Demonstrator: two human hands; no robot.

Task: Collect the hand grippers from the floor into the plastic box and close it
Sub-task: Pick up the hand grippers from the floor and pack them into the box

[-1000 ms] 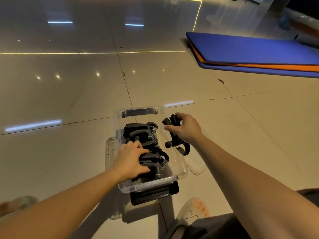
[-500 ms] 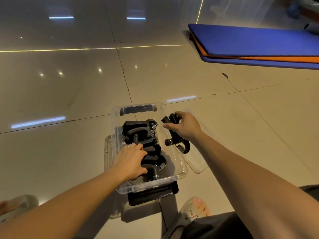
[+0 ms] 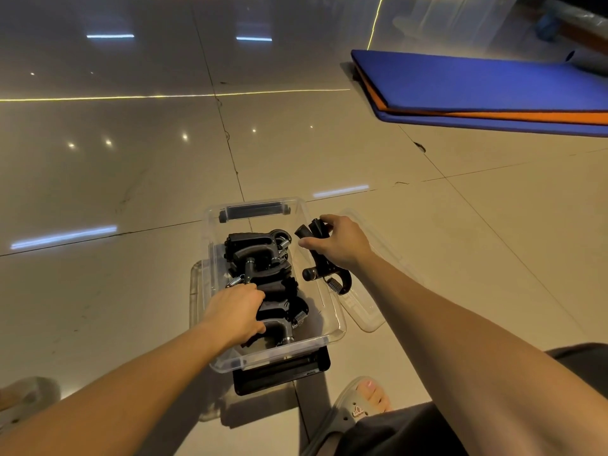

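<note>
Right now your right hand (image 3: 342, 245) clenches a black hand gripper (image 3: 320, 268) over the right rim of the clear plastic box (image 3: 335, 327), long axis pointing away from you, free space just left, while your left hand (image 3: 235, 312) curls over the packed grippers (image 3: 260, 248).

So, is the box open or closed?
Open. Grippers lie uncovered inside the box, and its clear lid lies on the floor at its right.
</note>
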